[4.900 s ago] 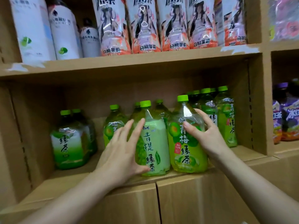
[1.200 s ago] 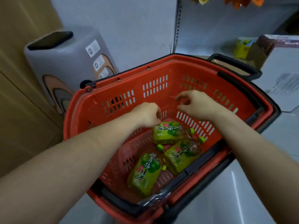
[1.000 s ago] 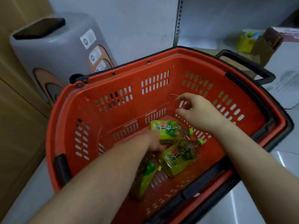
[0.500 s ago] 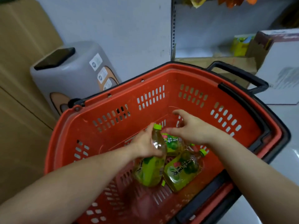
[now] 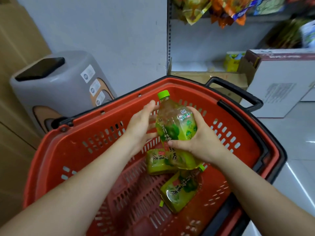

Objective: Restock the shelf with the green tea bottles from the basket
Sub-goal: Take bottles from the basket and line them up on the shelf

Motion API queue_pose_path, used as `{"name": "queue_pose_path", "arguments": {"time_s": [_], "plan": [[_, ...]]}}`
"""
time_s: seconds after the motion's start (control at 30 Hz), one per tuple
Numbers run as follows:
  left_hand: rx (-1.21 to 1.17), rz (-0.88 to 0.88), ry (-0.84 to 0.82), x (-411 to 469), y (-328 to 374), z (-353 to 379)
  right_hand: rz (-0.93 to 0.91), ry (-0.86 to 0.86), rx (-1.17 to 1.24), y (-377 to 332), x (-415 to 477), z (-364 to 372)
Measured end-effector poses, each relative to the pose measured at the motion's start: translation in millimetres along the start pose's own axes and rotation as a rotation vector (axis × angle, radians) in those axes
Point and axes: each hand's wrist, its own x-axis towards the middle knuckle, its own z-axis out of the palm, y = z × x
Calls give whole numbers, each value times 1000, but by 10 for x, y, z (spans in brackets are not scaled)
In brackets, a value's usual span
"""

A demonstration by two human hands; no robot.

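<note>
A green tea bottle [image 5: 173, 125] with a green cap is held upright above the red basket [image 5: 95, 132]. My right hand [image 5: 199, 138] grips its body from the right, thumb across the label. My left hand [image 5: 141, 126] holds its left side, fingers reaching up toward the neck. Two more green tea bottles lie on the basket floor: one [image 5: 156, 161] partly hidden under the held bottle, the other [image 5: 179, 191] nearer to me. The shelf with the other green tea bottles is out of view.
A grey bin [image 5: 59, 86] stands behind the basket on the left, against a brown cardboard wall [image 5: 15, 53]. A white carton [image 5: 279, 89] and a flat cardboard box [image 5: 209, 77] sit at the back right. Snack bags [image 5: 213, 9] hang above.
My left hand picked a bottle off the basket floor and raised it. My right hand has now closed round its body, and the bottle is higher, above the basket's far rim.
</note>
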Motion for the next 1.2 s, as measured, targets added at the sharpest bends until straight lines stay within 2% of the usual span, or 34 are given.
{"name": "queue_pose_path", "arguments": {"time_s": [0.03,0.07,0.1,0.13,0.2,0.23,0.3,0.33,0.4,0.47,0.6,0.73,0.87,1.1,1.2], "plan": [[-34,-24,43,48,-75,-26,5,22,44,16,-19,-27],[31,-36,74,120,-175,-37,5,41,86,28,-33,-51],[228,-28,78,216,-309,-45,9,57,118,35,-50,-72],[526,0,29,346,-486,-64,9,70,140,42,-69,-94],[1190,35,-214,555,-844,-74,9,94,150,58,-83,-132],[1420,39,-319,650,-1036,-70,12,107,149,70,-87,-149],[1657,13,-469,755,-1350,-24,29,141,170,115,-88,-181],[1738,-3,-488,774,-1475,-7,40,152,188,142,-79,-196],[1838,-21,-411,779,-1672,-13,53,166,220,177,-54,-208],[1848,-14,-297,769,-1738,-14,69,190,228,207,-37,-225],[1762,29,-261,693,-1515,11,102,234,133,261,-16,-254],[1882,150,-272,514,-897,43,163,298,35,255,-29,-327],[1862,245,-112,83,-152,62,140,351,40,172,-93,-439],[1520,277,293,-809,487,-241,21,393,316,93,-25,-439],[1191,345,428,-1106,576,-373,-30,359,358,45,27,-417]]}}
